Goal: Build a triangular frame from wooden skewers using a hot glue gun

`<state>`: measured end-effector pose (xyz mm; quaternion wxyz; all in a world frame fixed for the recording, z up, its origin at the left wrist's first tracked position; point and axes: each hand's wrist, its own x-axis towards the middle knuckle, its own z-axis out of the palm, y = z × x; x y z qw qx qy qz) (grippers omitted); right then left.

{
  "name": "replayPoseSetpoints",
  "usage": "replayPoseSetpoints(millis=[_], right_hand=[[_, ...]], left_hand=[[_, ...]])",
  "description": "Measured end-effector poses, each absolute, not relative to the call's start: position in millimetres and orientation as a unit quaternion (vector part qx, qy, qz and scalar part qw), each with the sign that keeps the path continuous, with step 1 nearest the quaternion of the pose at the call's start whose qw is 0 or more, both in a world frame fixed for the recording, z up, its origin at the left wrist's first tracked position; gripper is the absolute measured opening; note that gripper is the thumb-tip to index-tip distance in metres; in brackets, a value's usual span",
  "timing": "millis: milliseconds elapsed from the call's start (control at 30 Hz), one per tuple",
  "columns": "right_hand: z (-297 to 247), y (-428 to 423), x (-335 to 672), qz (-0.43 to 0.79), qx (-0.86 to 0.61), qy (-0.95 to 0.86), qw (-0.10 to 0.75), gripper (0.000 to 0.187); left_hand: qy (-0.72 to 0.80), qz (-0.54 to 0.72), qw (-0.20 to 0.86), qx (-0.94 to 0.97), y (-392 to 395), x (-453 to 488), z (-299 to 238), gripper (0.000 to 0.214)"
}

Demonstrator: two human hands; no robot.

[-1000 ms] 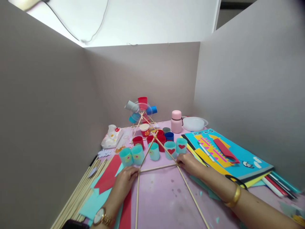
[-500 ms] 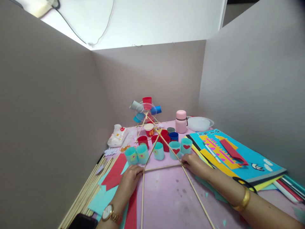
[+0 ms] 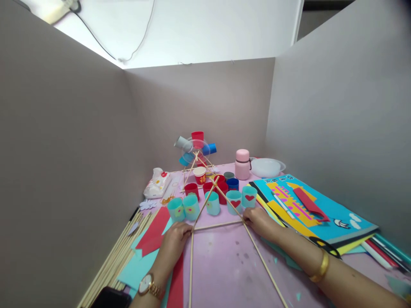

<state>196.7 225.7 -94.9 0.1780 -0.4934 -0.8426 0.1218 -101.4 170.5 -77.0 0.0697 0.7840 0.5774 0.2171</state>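
Observation:
Thin wooden sticks form an A-shaped frame [image 3: 218, 225] above the pink table: two long sticks cross near the top and a shorter crossbar joins them. My left hand [image 3: 177, 236] pinches the joint at the crossbar's left end. At its right end, my right hand [image 3: 256, 219] has its fingers closed on the other joint. Just beyond stand light blue paper cups [image 3: 212, 204], some with red hearts or small flowers. Red cups [image 3: 221, 192] and a dark blue cup [image 3: 233, 184] are behind them.
At the back stands a stick-and-cup wheel [image 3: 195, 150], near a pink bottle [image 3: 242, 166] and a white plastic bowl [image 3: 266, 167]. Wooden sticks [image 3: 112, 261], coloured paper [image 3: 150, 239] and a phone [image 3: 111, 298] lie left. A blue picture pad [image 3: 346, 214] and scissors [image 3: 324, 247] lie right. Grey partitions [image 3: 199, 102] enclose the table.
Both hands keep their hold on the crossbar's ends. The view has shifted very slightly, and the stick frame's right side sits a touch further left.

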Motion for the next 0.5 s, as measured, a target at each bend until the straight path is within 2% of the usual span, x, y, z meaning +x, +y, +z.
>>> replayPoseSetpoints(millis=[500], right_hand=[[-94.2,224.9,197.0,0.108,-0.491,-0.851,0.151,0.013]], left_hand=[[0.574,0.216,0.057,0.787,176.5,-104.5,-78.6,0.022]])
